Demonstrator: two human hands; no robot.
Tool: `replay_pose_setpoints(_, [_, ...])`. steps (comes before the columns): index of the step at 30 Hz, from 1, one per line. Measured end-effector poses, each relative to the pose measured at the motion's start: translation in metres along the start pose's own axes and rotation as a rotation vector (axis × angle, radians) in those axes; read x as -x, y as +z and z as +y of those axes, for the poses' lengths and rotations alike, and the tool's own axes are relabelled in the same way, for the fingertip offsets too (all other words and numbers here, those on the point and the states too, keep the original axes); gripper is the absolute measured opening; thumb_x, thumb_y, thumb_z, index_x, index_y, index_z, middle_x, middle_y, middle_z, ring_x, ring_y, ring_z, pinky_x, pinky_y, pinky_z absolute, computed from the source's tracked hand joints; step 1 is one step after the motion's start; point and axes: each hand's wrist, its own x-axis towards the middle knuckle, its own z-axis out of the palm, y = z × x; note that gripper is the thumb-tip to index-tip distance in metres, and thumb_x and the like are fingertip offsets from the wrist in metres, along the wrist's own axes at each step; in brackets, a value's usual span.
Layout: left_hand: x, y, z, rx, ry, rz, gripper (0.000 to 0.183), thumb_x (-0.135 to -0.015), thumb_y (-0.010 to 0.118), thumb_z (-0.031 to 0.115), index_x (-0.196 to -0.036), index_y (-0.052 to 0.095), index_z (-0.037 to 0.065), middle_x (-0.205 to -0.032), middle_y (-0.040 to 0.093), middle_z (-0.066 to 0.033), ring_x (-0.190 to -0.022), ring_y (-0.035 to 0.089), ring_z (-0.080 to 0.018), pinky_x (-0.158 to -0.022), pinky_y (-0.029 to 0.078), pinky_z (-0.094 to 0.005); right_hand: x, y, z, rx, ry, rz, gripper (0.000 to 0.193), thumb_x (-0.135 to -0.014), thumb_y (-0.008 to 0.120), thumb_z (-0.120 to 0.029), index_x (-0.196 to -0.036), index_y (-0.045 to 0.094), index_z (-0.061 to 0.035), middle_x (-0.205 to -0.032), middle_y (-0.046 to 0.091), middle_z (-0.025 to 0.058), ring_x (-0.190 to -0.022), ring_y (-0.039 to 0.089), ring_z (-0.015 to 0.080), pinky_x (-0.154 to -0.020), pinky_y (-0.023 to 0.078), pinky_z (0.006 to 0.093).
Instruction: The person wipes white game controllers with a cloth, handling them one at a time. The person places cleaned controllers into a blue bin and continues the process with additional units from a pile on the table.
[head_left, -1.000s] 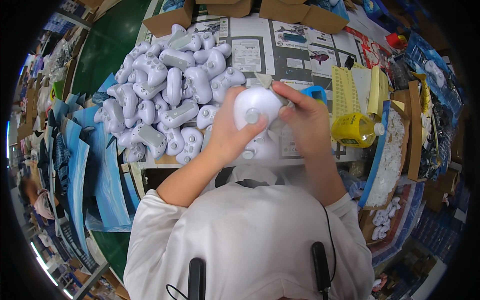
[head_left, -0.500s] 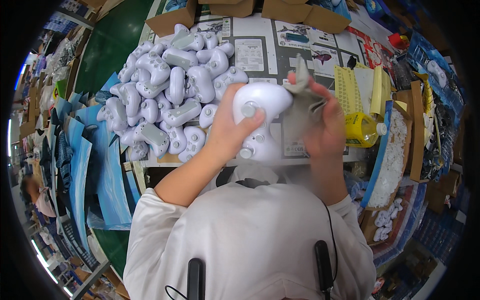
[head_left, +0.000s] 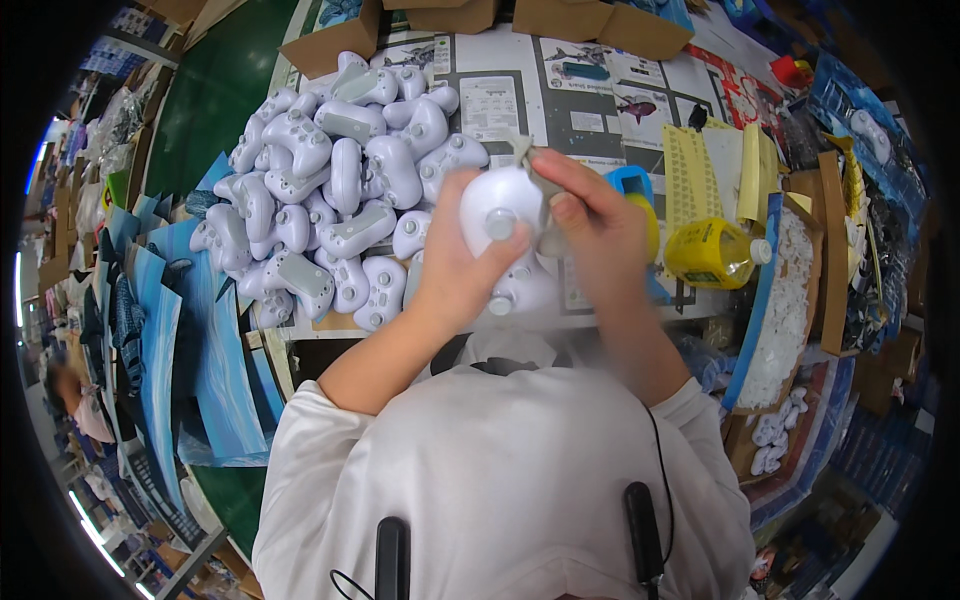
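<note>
while the left hand [head_left: 453, 265] grips a glossy white grey-knobbed controller [head_left: 495, 195], the right hand [head_left: 600, 225] pinches cloth [head_left: 522, 148].

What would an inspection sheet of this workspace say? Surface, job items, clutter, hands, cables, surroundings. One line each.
Surface: flat tabletop covered in grey-and-white printed sheets.
Job items: white plastic game controller with grey thumbsticks; crumpled grey cloth; heaped pile of white-and-grey plastic controllers to the left.
Clutter: clear plastic bottle with yellow liquid and white cap; flat yellow sheets with rows of marks.
Hands: left hand grips the controller; right hand, slightly blurred, pinches the cloth at its right edge.
Cables: thin black cable over the white shirt.
Surroundings: open brown cardboard boxes along the far edge; blue printed panels at left.
</note>
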Motion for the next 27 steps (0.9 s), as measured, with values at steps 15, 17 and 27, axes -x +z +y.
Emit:
replay_pose_setpoints(15, [-0.003,-0.006,-0.002,-0.001,-0.054,0.033,0.053,-0.072,0.066,0.027,-0.109,0.039,0.002,-0.096,0.050,-0.0108,-0.087,0.051,-0.0167,-0.074,0.044,-0.0284,-0.010,-0.003,0.011,-0.383,0.325,-0.026,0.023,-0.077,0.057,-0.002,-0.099,0.062,0.0016,-0.102,0.061,0.0088,-0.091,0.055,0.0135,-0.076,0.044,0.0253])
replay_pose_setpoints(17, [-0.002,-0.008,-0.003,-0.037,-0.040,0.038,0.055,-0.071,0.067,0.028,-0.109,0.039,0.002,-0.096,0.050,-0.0111,-0.087,0.051,-0.0172,-0.074,0.043,-0.0288,-0.007,-0.001,0.008,-0.353,0.278,-0.059,0.024,-0.077,0.057,-0.001,-0.101,0.061,0.0017,-0.103,0.061,0.0093,-0.092,0.056,0.0145,-0.078,0.044,0.0252])
replay_pose_setpoints(27, [0.003,-0.008,0.001,-0.213,0.120,-0.033,0.055,-0.071,0.066,0.029,-0.110,0.038,0.002,-0.097,0.049,-0.0106,-0.088,0.050,-0.0175,-0.075,0.043,-0.0292,-0.003,-0.003,0.007,-0.445,0.389,0.012,0.023,-0.082,0.055,-0.006,-0.103,0.059,0.0023,-0.108,0.058,0.0135,-0.097,0.055,0.0173,-0.083,0.044,0.0277])
